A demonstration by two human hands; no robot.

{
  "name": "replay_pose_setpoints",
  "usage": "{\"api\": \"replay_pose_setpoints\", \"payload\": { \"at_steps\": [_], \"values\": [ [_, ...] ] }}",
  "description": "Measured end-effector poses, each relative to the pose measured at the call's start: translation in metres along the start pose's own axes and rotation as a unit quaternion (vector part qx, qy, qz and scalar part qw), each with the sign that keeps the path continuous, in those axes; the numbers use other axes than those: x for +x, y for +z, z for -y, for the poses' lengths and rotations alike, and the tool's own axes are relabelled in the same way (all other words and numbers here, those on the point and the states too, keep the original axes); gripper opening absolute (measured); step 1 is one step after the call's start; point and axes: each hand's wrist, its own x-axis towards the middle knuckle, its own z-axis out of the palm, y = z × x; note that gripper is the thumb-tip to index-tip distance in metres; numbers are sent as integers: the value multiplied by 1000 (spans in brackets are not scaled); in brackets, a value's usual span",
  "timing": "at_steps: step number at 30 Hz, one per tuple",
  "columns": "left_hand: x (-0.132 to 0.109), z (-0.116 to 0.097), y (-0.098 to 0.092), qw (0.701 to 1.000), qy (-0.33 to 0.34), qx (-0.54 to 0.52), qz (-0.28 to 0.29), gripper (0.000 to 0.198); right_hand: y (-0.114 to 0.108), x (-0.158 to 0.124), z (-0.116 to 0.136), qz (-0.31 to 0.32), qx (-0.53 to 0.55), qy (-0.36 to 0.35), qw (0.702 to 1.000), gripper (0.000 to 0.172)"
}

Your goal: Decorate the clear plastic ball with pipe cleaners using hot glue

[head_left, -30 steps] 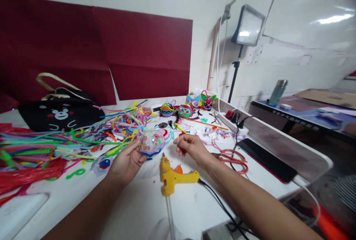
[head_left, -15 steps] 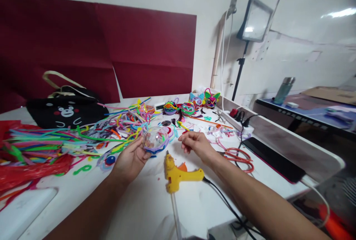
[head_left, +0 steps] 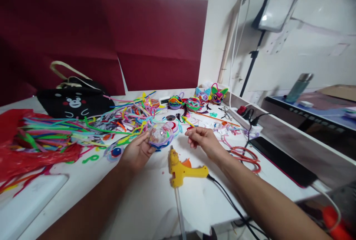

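Observation:
My left hand (head_left: 139, 151) grips a clear plastic dome (head_left: 160, 133) by its edge, with blue and purple pipe cleaner along its lower rim. To the right of the dome, my right hand (head_left: 202, 140) is closed in a pinch above the table; whatever is between its fingertips is too small to make out. Between the two hands lies a yellow hot glue gun (head_left: 178, 169), its nozzle pointing away from me and a clear glue stick (head_left: 180, 210) sticking out of its back end. Orange-handled scissors (head_left: 246, 158) rest by my right forearm.
Loose pipe cleaners (head_left: 52, 132) spill from a red plastic bag (head_left: 36, 165) at left, near a black bag (head_left: 73, 105). Several decorated balls (head_left: 193, 104) stand at the back. A power strip (head_left: 246, 118) and a phone (head_left: 282, 161) lie along the right edge.
The whole view has shifted, so the table's things appear farther right and slightly higher. Both hands keep nearly the same pose, the left still on the dome.

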Motion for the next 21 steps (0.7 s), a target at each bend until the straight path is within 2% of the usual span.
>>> {"api": "replay_pose_setpoints", "payload": {
  "at_steps": [13, 21],
  "values": [
    [13, -14, -15, 993, -76, 75, -53, 20, -7, 2, 8, -27, 4, 9, 1000, 18],
    [18, -7, -19, 984, -68, 129, -104, 19, -6, 1, 11, -21, 11, 21, 1000, 18]
  ]
}}
